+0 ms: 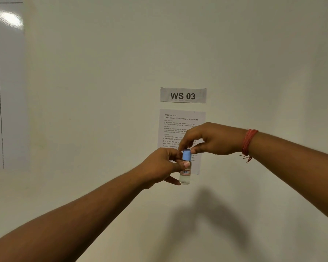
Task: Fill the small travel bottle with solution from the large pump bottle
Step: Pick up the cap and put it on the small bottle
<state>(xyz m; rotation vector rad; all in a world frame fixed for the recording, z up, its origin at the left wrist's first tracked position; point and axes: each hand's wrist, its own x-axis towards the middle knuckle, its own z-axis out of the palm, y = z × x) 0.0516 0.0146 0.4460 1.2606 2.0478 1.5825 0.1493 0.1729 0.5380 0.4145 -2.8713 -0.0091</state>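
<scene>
A pale wall (102,72) filled most of the view, with a glossy white panel (6,82) at the far left. Two papers were stuck to the wall right of centre: a strip reading "WS 03" (183,95) and, just beneath it, a printed task sheet (178,125) headed "Contact Lens Solution Travel Bottle Refill", partly hidden by the hands. Both bare forearms reached out in front of it, and their shadow fell on the wall below. The left hand (159,167) gripped the small travel bottle (185,176) upright in the air, its fingers (186,164) curled round the clear body above a red-edged label. The right hand (210,138), a red thread bracelet (248,142) at its wrist, came from above and pinched the bottle's blue cap (186,155) between thumb and fingertips.
</scene>
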